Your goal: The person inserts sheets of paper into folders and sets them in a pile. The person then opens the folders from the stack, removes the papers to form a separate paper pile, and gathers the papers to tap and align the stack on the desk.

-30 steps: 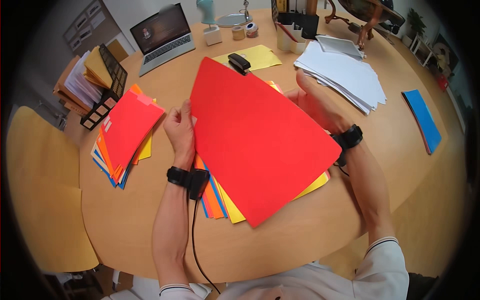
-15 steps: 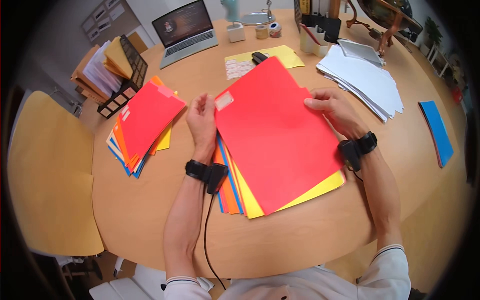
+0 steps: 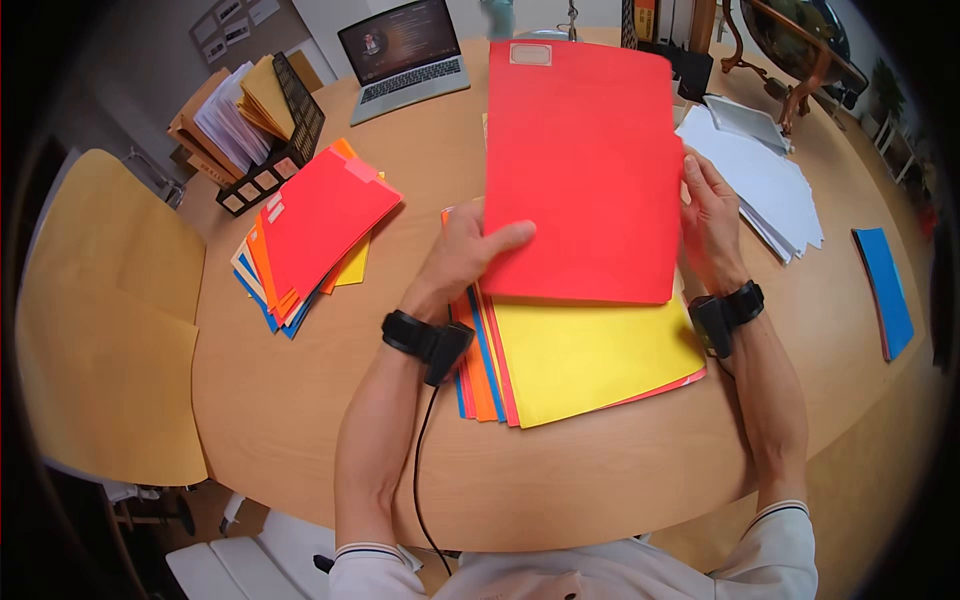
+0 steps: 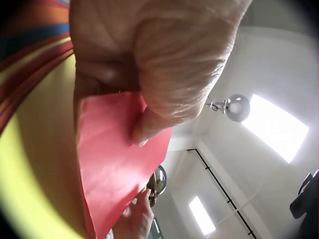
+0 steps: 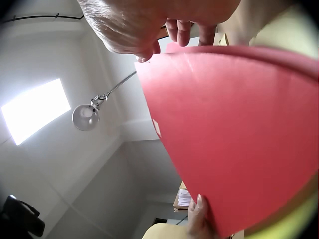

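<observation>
A red folder (image 3: 580,170) with a white label at its top left is held up, tilted, over a stack of folders. My left hand (image 3: 460,250) grips its lower left edge, thumb across the front and fingers behind. At the right edge, my right hand (image 3: 712,215) holds the folder; in the right wrist view its thumb tip is at the corner and its curled fingers show at the edge. Beneath lies the stack, with a yellow folder (image 3: 600,360) on top and orange, blue and red edges (image 3: 485,370) showing at the left.
Another folder pile (image 3: 325,220), red on top, lies to the left by a black file holder (image 3: 300,110) of papers. A laptop (image 3: 405,55) stands at the back. White papers (image 3: 765,180) under a clear tray (image 3: 748,120) and a blue folder (image 3: 885,290) lie to the right.
The red folder has turned from a slant to nearly straight and moved up, uncovering the yellow folder. My left hand has taken hold of its lower left edge; the right thumb has left its front.
</observation>
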A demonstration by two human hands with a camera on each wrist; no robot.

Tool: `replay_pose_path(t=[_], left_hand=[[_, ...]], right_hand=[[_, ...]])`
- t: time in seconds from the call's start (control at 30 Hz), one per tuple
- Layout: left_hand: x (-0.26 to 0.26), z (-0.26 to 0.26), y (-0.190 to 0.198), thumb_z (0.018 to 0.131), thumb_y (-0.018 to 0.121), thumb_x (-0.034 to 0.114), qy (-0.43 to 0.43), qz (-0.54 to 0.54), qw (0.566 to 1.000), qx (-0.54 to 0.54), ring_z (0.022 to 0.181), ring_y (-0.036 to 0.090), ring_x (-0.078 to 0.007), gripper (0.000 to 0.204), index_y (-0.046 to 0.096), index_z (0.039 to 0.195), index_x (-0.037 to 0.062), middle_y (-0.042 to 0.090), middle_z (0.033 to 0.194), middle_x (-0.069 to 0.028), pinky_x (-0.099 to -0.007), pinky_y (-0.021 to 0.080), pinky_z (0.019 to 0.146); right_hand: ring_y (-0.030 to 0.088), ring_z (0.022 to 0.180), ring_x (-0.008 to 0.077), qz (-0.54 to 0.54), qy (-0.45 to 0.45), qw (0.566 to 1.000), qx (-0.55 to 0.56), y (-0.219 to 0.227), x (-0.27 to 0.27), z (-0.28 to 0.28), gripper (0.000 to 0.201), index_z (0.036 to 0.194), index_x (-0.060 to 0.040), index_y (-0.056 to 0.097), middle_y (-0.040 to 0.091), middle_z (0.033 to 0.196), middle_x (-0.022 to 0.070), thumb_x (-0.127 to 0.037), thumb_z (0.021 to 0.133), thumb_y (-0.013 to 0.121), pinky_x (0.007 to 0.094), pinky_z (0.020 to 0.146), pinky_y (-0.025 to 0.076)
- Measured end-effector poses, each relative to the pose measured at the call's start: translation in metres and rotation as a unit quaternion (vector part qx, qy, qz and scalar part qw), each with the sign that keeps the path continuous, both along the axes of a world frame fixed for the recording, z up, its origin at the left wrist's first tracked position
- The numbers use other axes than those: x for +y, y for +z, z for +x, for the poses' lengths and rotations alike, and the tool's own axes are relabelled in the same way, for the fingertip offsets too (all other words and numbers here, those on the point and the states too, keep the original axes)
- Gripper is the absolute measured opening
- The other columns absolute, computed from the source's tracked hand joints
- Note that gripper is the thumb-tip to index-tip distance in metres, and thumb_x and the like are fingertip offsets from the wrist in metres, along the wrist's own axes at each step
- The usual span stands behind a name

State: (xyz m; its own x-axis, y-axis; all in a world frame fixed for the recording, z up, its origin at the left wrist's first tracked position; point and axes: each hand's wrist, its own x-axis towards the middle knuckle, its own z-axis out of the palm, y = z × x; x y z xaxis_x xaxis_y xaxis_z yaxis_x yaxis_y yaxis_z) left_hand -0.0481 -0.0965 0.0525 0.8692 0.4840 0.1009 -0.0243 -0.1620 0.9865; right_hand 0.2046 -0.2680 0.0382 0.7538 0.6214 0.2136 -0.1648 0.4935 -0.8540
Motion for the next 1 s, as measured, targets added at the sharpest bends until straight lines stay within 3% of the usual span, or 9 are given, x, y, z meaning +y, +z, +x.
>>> replay_pose_path(t=[0.17, 0.33, 0.53, 0.7, 0.77, 0.83, 0.9, 0.93, 1.0], left_hand=[[0.058, -0.021, -0.008, 0.100, 0.067, 0.018, 0.191, -0.069, 0.962, -0.184, 0.103, 0.068, -0.0140, 0.035, 0.060, 0.129, 0.0004, 0.070, 0.118, -0.0077, -0.0301, 0.054, 0.093], [0.129, -0.081, -0.028, 0.099, 0.069, 0.015, 0.391, -0.024, 0.872, -0.294, 0.104, 0.066, -0.0141, 0.036, 0.058, 0.130, -0.0011, 0.068, 0.121, -0.0081, -0.0298, 0.054, 0.092], [0.163, -0.144, -0.038, 0.096, 0.072, 0.014, 0.549, 0.053, 0.805, -0.219, 0.098, 0.068, -0.0161, 0.039, 0.061, 0.129, -0.0038, 0.070, 0.118, -0.0096, -0.0300, 0.056, 0.085], [0.202, -0.198, -0.055, 0.089, 0.080, 0.018, 0.555, 0.079, 0.819, -0.121, 0.094, 0.069, -0.0182, 0.048, 0.063, 0.125, -0.0088, 0.072, 0.114, -0.0141, -0.0301, 0.056, 0.082], [0.211, -0.213, -0.064, 0.084, 0.084, 0.022, 0.604, 0.110, 0.789, -0.032, 0.095, 0.069, -0.0196, 0.058, 0.061, 0.125, -0.0127, 0.072, 0.113, -0.0169, -0.0323, 0.055, 0.084], [0.199, -0.207, -0.055, 0.080, 0.086, 0.022, 0.643, 0.151, 0.750, 0.025, 0.099, 0.070, -0.0293, 0.067, 0.057, 0.132, -0.0103, 0.071, 0.115, -0.0228, -0.0396, 0.054, 0.088], [0.166, -0.189, -0.034, 0.079, 0.085, 0.021, 0.671, 0.340, 0.582, 0.309, 0.107, 0.068, -0.0379, 0.069, 0.057, 0.136, -0.0051, 0.070, 0.117, -0.0254, -0.0445, 0.051, 0.096], [0.169, -0.189, -0.037, 0.079, 0.085, 0.021, 0.671, 0.340, 0.582, 0.308, 0.107, 0.068, -0.0379, 0.069, 0.057, 0.136, -0.0051, 0.070, 0.117, -0.0254, -0.0445, 0.051, 0.096], [0.172, -0.184, -0.042, 0.080, 0.082, 0.021, 0.668, 0.511, 0.457, 0.290, 0.113, 0.064, -0.0419, 0.060, 0.062, 0.132, -0.0017, 0.069, 0.119, -0.0244, -0.0457, 0.048, 0.100]], right_hand=[[0.063, 0.099, 0.0107, -0.094, -0.084, 0.988, -0.091, -0.016, -0.004, 0.009, 0.030, 0.121, -0.0011, 0.069, 0.070, 0.107, 0.0019, -0.021, 0.099, 0.066, 0.0265, 0.079, 0.050], [0.060, 0.083, 0.0091, -0.200, 0.049, 0.973, -0.107, -0.038, -0.004, 0.022, 0.021, 0.109, 0.0018, 0.072, 0.070, 0.096, 0.0031, -0.014, 0.096, 0.067, 0.0247, 0.075, 0.048], [0.059, 0.086, 0.0078, -0.252, 0.078, 0.952, -0.158, -0.026, -0.007, 0.011, 0.015, 0.104, 0.0013, 0.073, 0.068, 0.094, 0.0021, -0.009, 0.093, 0.069, 0.0226, 0.080, 0.047], [0.061, 0.084, 0.0099, -0.264, 0.107, 0.942, -0.179, -0.035, -0.008, 0.023, 0.019, 0.102, 0.0017, 0.071, 0.067, 0.093, 0.0034, 0.000, 0.083, 0.066, 0.0232, 0.077, 0.048], [0.061, 0.082, 0.0110, -0.241, 0.119, 0.949, -0.167, -0.033, -0.008, 0.023, 0.022, 0.101, 0.0021, 0.070, 0.067, 0.091, 0.0044, 0.002, 0.079, 0.066, 0.0240, 0.075, 0.048], [0.061, 0.082, 0.0132, -0.265, 0.126, 0.940, -0.173, -0.029, -0.008, 0.022, 0.024, 0.099, 0.0023, 0.068, 0.066, 0.091, 0.0065, 0.003, 0.076, 0.063, 0.0247, 0.075, 0.048], [0.061, 0.083, 0.0138, -0.261, 0.127, 0.941, -0.173, -0.034, -0.005, 0.024, 0.024, 0.099, 0.0026, 0.068, 0.066, 0.090, 0.0068, 0.002, 0.075, 0.063, 0.0251, 0.075, 0.048], [0.061, 0.083, 0.0144, -0.257, 0.129, 0.942, -0.172, -0.036, -0.004, 0.025, 0.023, 0.098, 0.0029, 0.068, 0.066, 0.090, 0.0071, 0.002, 0.075, 0.063, 0.0255, 0.075, 0.048], [0.061, 0.083, 0.0148, -0.258, 0.131, 0.942, -0.172, -0.037, -0.005, 0.028, 0.023, 0.097, 0.0032, 0.068, 0.066, 0.089, 0.0076, 0.002, 0.075, 0.063, 0.0258, 0.075, 0.048]])
